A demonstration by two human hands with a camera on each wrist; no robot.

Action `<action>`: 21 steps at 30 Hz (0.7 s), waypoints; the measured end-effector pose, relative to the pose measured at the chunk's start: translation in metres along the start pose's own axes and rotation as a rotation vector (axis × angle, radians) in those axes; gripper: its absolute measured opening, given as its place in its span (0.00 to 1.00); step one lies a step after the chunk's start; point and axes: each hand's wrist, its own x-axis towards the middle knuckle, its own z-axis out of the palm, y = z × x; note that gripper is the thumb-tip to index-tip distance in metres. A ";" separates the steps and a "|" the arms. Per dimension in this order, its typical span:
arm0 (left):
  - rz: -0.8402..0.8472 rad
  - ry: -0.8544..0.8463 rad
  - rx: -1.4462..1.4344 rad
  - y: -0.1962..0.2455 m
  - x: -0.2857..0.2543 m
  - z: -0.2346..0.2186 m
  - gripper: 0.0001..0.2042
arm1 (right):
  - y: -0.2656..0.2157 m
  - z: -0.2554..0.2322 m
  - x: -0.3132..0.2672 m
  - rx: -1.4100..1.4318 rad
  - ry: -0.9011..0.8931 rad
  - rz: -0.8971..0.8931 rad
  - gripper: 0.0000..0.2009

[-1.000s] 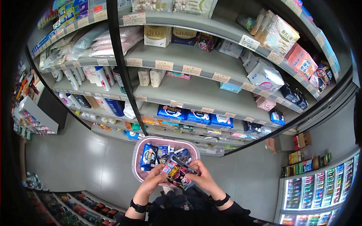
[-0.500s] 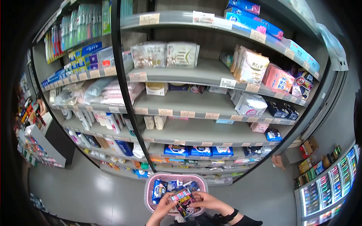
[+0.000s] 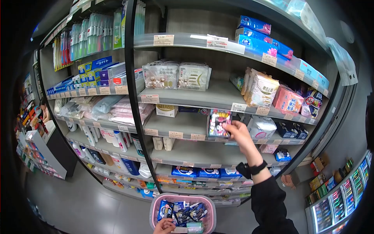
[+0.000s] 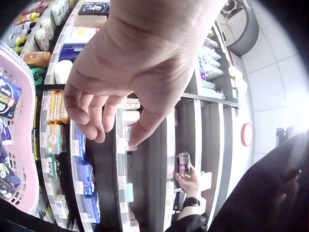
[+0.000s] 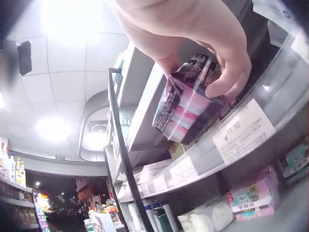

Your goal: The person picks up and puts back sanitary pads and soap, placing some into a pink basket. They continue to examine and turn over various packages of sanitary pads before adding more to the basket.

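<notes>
My right hand [image 3: 242, 137] grips a dark package with pink print [image 3: 219, 123] at the front edge of a middle shelf. In the right wrist view the thumb and fingers of that hand [image 5: 193, 34] pinch the package [image 5: 186, 104] by its sides, just above a price tag [image 5: 244, 130]. My left hand [image 3: 165, 226] is at the near rim of the pink basket [image 3: 212, 212]. The left wrist view shows this hand [image 4: 133, 67] with loosely bent fingers and nothing in them. Blue packages [image 3: 165, 209] lie in the basket.
Left of the held package stands a white and gold box [image 3: 166, 110]; white packs [image 3: 261, 127] are to its right. Blue packs [image 3: 184, 171] line a lower shelf. A black upright post [image 3: 137, 101] divides the shelving. Lit drink shelves [image 3: 343, 202] are at the lower right.
Both hands held the package over the basket before. The right hand has carried it up and forward to the shelf, and the left hand has let go. The head view has tilted upward.
</notes>
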 end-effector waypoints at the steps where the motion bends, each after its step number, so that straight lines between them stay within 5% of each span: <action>1: 0.007 0.059 -0.039 0.001 -0.003 0.004 0.19 | -0.007 0.001 0.015 -0.002 0.006 -0.002 0.22; 4: 0.040 0.107 -0.091 -0.015 -0.006 0.005 0.18 | -0.015 0.015 0.046 -0.155 0.070 -0.087 0.22; 8: 0.018 0.145 -0.112 -0.017 -0.012 0.010 0.19 | 0.039 0.016 0.112 -0.359 0.108 -0.204 0.26; 10: 0.004 0.165 -0.116 -0.024 -0.012 0.010 0.19 | 0.046 0.020 0.124 -0.662 0.144 -0.437 0.29; 11: -0.010 0.176 -0.117 -0.028 -0.011 0.010 0.19 | 0.040 0.021 0.123 -0.755 0.118 -0.302 0.30; 21: -0.079 0.252 -0.103 -0.041 -0.008 0.005 0.15 | 0.049 0.028 0.131 -0.842 0.177 -0.382 0.30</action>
